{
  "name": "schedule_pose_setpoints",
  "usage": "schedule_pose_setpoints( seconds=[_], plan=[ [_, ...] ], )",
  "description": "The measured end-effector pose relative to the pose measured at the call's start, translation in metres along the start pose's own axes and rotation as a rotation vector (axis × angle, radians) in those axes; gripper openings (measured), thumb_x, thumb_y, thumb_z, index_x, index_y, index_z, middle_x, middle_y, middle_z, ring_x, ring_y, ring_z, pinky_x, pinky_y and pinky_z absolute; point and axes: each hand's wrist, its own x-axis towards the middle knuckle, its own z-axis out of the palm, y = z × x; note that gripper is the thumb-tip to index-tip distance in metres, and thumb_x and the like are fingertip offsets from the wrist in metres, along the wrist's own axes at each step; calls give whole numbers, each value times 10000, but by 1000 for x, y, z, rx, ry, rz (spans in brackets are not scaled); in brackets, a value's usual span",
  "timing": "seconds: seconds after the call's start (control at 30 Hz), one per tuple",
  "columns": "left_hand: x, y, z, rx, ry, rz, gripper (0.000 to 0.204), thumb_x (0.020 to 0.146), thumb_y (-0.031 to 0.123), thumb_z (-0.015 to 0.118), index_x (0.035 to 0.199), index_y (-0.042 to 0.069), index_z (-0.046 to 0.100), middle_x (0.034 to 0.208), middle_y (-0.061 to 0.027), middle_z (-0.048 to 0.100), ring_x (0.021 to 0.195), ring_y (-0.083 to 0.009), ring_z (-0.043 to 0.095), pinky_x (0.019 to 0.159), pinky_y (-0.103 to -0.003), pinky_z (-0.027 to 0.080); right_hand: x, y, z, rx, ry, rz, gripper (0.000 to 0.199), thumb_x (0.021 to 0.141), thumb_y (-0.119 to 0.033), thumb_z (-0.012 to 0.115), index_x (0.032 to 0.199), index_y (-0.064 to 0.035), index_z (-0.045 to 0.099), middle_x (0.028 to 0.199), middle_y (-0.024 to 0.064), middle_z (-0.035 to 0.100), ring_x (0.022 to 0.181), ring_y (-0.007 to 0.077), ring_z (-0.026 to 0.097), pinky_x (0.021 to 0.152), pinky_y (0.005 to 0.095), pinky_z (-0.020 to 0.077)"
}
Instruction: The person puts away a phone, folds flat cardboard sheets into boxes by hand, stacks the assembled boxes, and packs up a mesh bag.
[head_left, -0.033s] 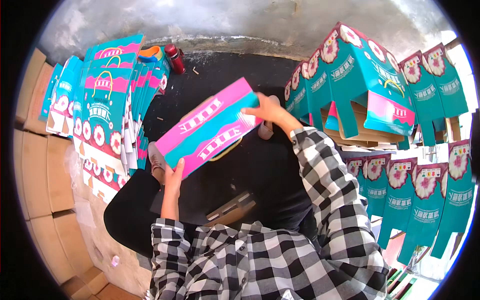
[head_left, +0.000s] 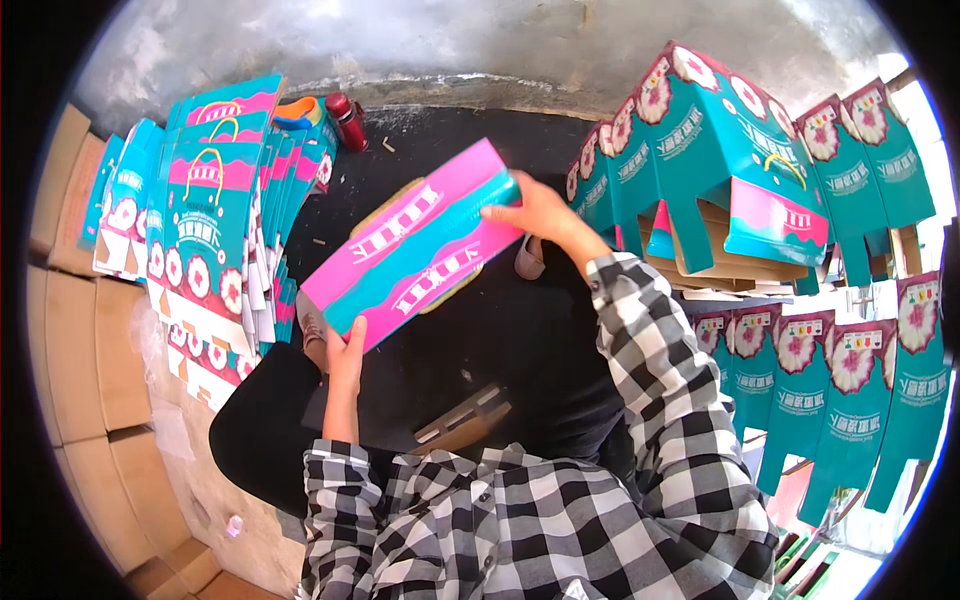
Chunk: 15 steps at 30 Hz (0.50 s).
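Held in front of me is a pink and teal cardboard carton (head_left: 412, 245), slanting up to the right, with its long banded face toward me. My left hand (head_left: 344, 358) grips its lower left corner, thumb on the face. At the upper right end my right hand (head_left: 540, 212) clasps the carton, thumb over the face and the other fingers around the edge. Bits of yellow cord handle show along both long edges. The carton's far side is hidden.
Flat printed cartons (head_left: 205, 200) are stacked at left, beside plain brown boxes (head_left: 70, 350). A red flask (head_left: 347, 122) stands near the wall. Partly formed teal cartons (head_left: 745, 150) are piled at right, several more (head_left: 800, 385) below. A brown cardboard piece (head_left: 465, 420) lies by my lap.
The carton has tipped slightly and shifted a little upward and left; yellow cord now shows at its upper edge too. Both hands keep their grip.
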Motion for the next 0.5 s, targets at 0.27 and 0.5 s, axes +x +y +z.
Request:
schedule_pose_setpoints(
  seconds=[0.27,0.5],
  plan=[
    [1,123,83,-332,-15,824,543,792,52,683,1231,0,369,1137,-113,518,1053,-201,517,935,-330,396,-117,-110,-135,287,662,-388,672,756,-139,721,1307,-18,355,1131,80,506,1031,166,494,902,311,415],
    [-21,250,257,-44,-272,1365,803,738,206,735,1361,7,269,1199,-254,462,1055,-365,515,913,-405,425,-198,3,-284,142,1256,-405,404,951,-295,475,1234,-20,391,1126,83,475,982,143,480,846,294,415]
  ],
)
